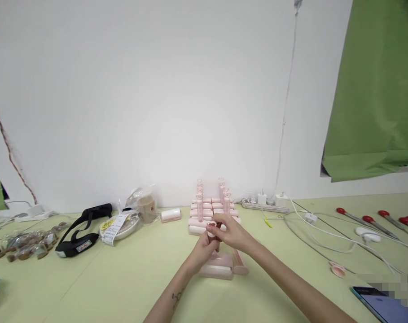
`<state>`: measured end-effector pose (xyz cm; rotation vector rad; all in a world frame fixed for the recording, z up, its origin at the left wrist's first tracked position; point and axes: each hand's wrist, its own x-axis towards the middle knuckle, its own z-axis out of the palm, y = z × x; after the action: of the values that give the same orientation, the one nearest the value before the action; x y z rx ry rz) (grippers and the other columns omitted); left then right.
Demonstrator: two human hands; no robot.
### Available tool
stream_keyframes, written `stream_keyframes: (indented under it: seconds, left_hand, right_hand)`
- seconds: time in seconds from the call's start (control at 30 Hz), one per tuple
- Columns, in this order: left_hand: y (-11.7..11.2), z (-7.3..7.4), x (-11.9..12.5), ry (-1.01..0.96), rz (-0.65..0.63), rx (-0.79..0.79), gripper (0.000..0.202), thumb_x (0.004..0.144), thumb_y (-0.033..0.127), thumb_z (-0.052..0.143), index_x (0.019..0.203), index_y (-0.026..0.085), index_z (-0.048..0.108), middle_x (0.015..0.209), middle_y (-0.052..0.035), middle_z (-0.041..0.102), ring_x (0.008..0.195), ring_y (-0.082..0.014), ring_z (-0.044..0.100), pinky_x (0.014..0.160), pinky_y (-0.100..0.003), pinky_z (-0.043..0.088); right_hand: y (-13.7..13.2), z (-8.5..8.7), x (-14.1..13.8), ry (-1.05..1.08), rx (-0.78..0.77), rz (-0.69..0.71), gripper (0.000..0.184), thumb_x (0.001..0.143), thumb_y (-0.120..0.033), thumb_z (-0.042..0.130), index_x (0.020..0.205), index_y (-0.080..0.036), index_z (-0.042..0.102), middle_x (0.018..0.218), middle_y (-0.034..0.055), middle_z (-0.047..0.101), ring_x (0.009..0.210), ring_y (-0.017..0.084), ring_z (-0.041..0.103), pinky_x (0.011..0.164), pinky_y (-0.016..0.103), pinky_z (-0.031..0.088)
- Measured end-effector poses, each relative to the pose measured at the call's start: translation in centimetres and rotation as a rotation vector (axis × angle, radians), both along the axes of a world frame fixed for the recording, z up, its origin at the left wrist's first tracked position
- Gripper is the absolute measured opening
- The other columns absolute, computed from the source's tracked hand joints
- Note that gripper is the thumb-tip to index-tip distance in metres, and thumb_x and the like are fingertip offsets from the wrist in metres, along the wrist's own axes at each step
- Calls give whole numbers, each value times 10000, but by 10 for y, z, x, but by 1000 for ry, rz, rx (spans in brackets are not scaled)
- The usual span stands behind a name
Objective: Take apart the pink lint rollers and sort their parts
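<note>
My left hand (206,249) is closed round the upright handle of a pink lint roller, mostly hidden by the fingers. From above, my right hand (231,232) pinches the small pink looped end (211,228) of that handle. Below both hands lies the pink-and-white roller (217,270) on the table. Right beside it is a pink piece with a rounded end (240,268). Just beyond my hands, several similar pink lint rollers (197,230) lie in two columns, with handles (199,208) standing up.
A white roll (170,215), bagged cup (147,210), labelled round pack (119,226) and black strap (79,242) are at left. Right are a power strip (264,205), cables, a pink cap (337,269), red-ended tools (368,219) and a phone (382,303). A wall stands behind.
</note>
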<state>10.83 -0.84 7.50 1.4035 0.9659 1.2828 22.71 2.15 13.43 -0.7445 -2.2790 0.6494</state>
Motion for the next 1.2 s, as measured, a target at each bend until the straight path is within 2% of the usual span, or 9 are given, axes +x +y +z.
stream_keyframes:
  seconds: [0.13,0.23,0.33,0.43,0.6,0.77,0.87,1.1,1.2]
  left_hand:
    - [-3,2,-6,-68,-98,-12,193,595,260,573,697,176,433,613,48,411,580,-89,382,560,-217,338]
    - [-2,2,-10,-118,-170,-35,385,528,464,628,681,162,445,631,21,438,594,-103,412,585,-242,360]
    - [4,-2,-10,-158,-167,-60,563,493,690,529,645,154,457,579,15,427,541,-97,402,560,-249,354]
    - [13,-8,-7,-197,-113,-90,647,506,785,394,631,154,461,516,18,425,484,-103,411,534,-264,359]
    - [21,-14,6,-257,-26,-165,668,549,817,218,448,181,397,360,23,361,355,-100,380,416,-254,316]
    - [20,-13,19,-350,99,-382,623,465,829,303,359,218,250,285,83,190,268,-21,145,326,-200,72]
    - [20,-11,21,-328,110,-456,595,492,779,351,330,227,200,270,89,140,265,-16,99,326,-203,22]
    - [22,-20,19,-313,98,-398,523,545,683,401,363,234,202,289,91,150,275,-20,122,316,-201,36]
    - [21,-21,20,-307,101,-354,518,548,694,424,440,220,245,316,108,166,286,-16,121,320,-183,48]
  right_hand:
    - [6,0,1,5,-69,71,226,776,-326,461,617,-178,398,628,-34,422,599,108,433,547,223,363]
    - [17,2,-5,-10,-134,154,209,740,-365,511,682,-181,432,713,-23,455,664,116,469,573,221,398]
    - [26,0,-13,-34,-198,230,151,747,-340,490,797,-197,483,813,-9,500,707,118,513,563,206,429]
    - [30,-9,-19,-145,-364,345,199,785,-268,378,923,-224,513,683,-31,529,498,77,519,430,171,411]
    - [27,-24,-21,-134,-521,356,360,835,-314,247,913,-179,572,444,-52,465,352,78,478,315,145,340]
    - [23,-27,-26,97,-446,391,386,820,-372,296,746,-158,608,575,3,583,493,97,546,381,157,397]
    - [23,-30,-29,161,-422,384,384,809,-346,295,696,-157,609,592,7,596,425,77,490,380,170,390]
    - [30,-38,-27,124,-335,469,290,737,-244,341,670,-165,612,552,-1,557,402,80,457,363,178,363]
    - [31,-39,-27,120,-373,464,268,755,-257,349,780,-174,602,597,1,577,433,91,475,416,201,405]
